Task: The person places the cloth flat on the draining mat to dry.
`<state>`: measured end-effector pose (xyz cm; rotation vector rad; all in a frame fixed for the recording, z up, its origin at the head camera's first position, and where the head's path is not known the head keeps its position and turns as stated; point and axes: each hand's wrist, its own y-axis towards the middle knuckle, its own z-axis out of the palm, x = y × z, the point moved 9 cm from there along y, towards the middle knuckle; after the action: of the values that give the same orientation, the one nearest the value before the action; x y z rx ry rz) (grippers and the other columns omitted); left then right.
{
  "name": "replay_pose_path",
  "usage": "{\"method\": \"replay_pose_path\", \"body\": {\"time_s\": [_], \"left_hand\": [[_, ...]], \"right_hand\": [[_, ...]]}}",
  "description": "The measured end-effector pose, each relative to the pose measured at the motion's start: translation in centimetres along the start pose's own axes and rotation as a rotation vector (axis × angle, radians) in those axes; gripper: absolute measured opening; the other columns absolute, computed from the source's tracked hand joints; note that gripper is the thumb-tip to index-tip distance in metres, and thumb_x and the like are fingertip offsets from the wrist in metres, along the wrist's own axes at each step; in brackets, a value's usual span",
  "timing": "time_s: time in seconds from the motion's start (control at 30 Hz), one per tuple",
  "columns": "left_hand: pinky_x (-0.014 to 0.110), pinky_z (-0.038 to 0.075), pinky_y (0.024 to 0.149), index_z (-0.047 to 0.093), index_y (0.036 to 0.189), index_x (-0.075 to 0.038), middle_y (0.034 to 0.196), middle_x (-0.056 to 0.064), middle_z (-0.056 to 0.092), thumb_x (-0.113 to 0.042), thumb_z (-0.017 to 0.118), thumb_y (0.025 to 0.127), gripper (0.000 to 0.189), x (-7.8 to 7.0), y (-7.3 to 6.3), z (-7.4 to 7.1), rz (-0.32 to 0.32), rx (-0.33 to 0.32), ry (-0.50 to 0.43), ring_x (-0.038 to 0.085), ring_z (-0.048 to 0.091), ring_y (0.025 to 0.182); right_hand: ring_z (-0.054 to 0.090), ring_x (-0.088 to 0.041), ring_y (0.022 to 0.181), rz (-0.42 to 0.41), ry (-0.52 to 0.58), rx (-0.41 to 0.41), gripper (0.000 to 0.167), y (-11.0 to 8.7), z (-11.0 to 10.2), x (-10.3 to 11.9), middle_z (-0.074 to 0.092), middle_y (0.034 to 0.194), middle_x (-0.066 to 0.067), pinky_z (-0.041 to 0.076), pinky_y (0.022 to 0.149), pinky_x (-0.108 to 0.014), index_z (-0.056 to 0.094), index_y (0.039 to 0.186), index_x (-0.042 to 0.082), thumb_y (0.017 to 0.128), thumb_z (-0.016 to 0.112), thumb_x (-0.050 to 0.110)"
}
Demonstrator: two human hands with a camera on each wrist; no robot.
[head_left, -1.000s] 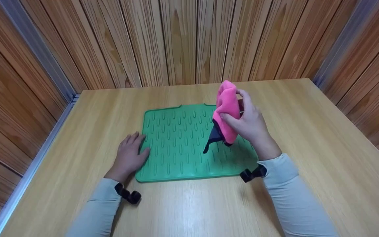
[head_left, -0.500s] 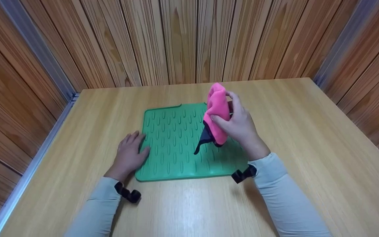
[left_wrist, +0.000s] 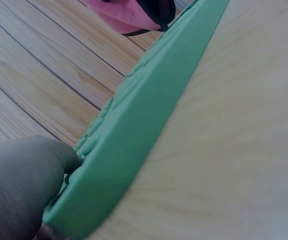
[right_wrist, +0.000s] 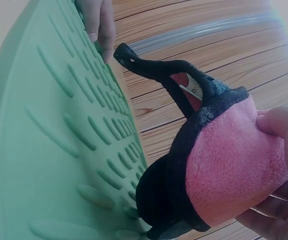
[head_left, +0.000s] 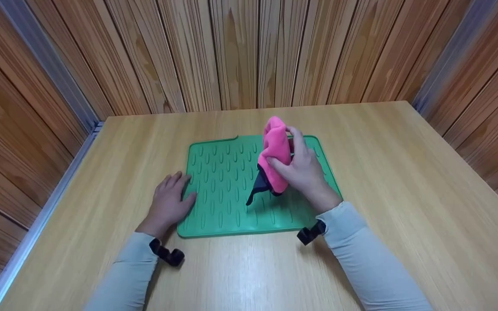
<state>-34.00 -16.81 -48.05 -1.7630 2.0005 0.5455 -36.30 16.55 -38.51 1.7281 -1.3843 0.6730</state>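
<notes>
My right hand [head_left: 304, 172] grips a pink fuzzy cloth piece [head_left: 277, 144], thumb on the near side and fingers behind it. Black edging and a dark strap [right_wrist: 156, 67] with a small hole at its end show in the right wrist view, along with a white tag inside. The piece is held upright over a green ridged mat [head_left: 218, 190]; I cannot tell whether its lower edge touches the mat. At the mat's left edge, my left hand [head_left: 169, 202] rests with its fingers extended and its thumb lying over the corner side [left_wrist: 133, 130].
The mat lies flat on a light wooden table [head_left: 387, 172]. Wood-plank walls [head_left: 240, 52] stand behind and on both sides, with grey metal strips at the corners. A black wrist camera [head_left: 311, 232] sits on each wrist.
My right hand has carried the pink cloth piece leftward and somewhat lower over the mat, uncovering the mat's right edge. The left hand has stayed in place.
</notes>
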Motion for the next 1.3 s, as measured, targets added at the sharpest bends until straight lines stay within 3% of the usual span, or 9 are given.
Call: {"method": "replay_pose_path", "body": {"time_s": [0.57,0.87,1.07,1.17,1.3], "left_hand": [[0.071,0.010,0.143,0.045,0.170,-0.001,0.184,0.030,0.029,-0.029,0.056,0.114,0.063,0.1,0.0,0.1,0.010,0.001,-0.002,0.057,0.016,0.173],[0.070,0.011,0.143,0.045,0.169,0.000,0.183,0.031,0.030,-0.028,0.056,0.113,0.064,0.0,0.1,-0.1,0.010,-0.007,0.003,0.057,0.017,0.173],[0.069,0.010,0.144,0.044,0.170,-0.001,0.184,0.029,0.029,-0.029,0.056,0.114,0.065,0.1,0.0,0.0,-0.009,-0.001,-0.002,0.055,0.016,0.174],[0.069,0.010,0.144,0.044,0.171,-0.002,0.185,0.028,0.028,-0.029,0.056,0.114,0.064,0.1,-0.1,0.0,-0.014,0.000,0.001,0.055,0.016,0.174],[0.069,0.010,0.144,0.044,0.171,-0.002,0.185,0.029,0.028,-0.030,0.055,0.114,0.064,0.1,0.0,0.0,-0.011,0.002,0.006,0.055,0.015,0.174]], "right_hand": [[0.066,-0.043,0.139,0.090,-0.091,0.119,0.096,0.2,2.6,-3.3,0.061,0.159,-0.025,0.057,0.120,-0.062,0.024,0.176,0.015,0.101,0.083,0.028],[0.065,-0.042,0.134,0.092,-0.136,0.151,0.087,0.2,3.8,-3.8,0.062,0.155,-0.024,0.056,0.118,-0.061,0.034,0.172,0.013,0.100,0.082,0.022],[0.065,-0.037,0.134,0.080,-0.097,0.211,0.089,-0.1,4.1,-3.7,0.063,0.153,-0.017,0.058,0.117,-0.059,0.038,0.170,0.017,0.098,0.088,0.032],[0.064,-0.035,0.133,0.066,-0.052,0.228,0.083,-0.1,3.9,-3.6,0.063,0.147,-0.014,0.057,0.117,-0.057,0.043,0.164,0.017,0.098,0.088,0.041],[0.063,-0.035,0.132,0.050,-0.033,0.216,0.066,-0.1,3.4,-3.6,0.062,0.143,-0.016,0.057,0.114,-0.057,0.046,0.160,0.015,0.109,0.073,0.047]]}}
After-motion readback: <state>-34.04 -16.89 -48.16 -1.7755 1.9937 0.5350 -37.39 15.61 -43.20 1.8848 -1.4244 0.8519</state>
